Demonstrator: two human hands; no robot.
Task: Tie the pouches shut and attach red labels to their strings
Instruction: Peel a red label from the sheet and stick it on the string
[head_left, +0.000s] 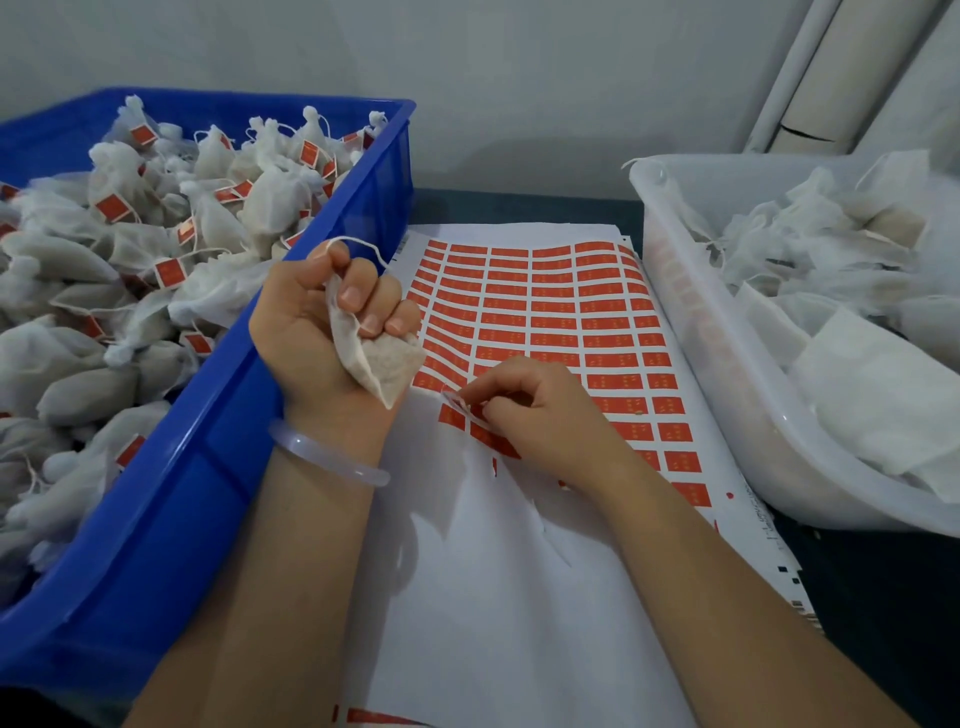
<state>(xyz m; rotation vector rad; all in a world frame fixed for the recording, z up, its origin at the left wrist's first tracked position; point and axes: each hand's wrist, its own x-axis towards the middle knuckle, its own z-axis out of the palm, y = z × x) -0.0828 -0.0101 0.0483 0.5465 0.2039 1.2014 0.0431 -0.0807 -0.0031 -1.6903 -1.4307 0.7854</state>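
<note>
We peel a label, pouch in hand.
Our left grip (322, 332) clenches round a pouch (387, 366) above the label sheet (545, 312); our right grip (540, 410) pinches a label (460, 405) at the sheet's peeled edge.

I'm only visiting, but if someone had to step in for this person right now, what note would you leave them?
Left hand: grips one pouch, its string looped over the fingers. Whether it is tied is hidden inside the grip.
Right hand: pinches a red label at the label sheet.
Done: labelled pouches fill the blue crate.
Left: put the label on this string, then work through the unlabelled pouches in the white tub.
</note>
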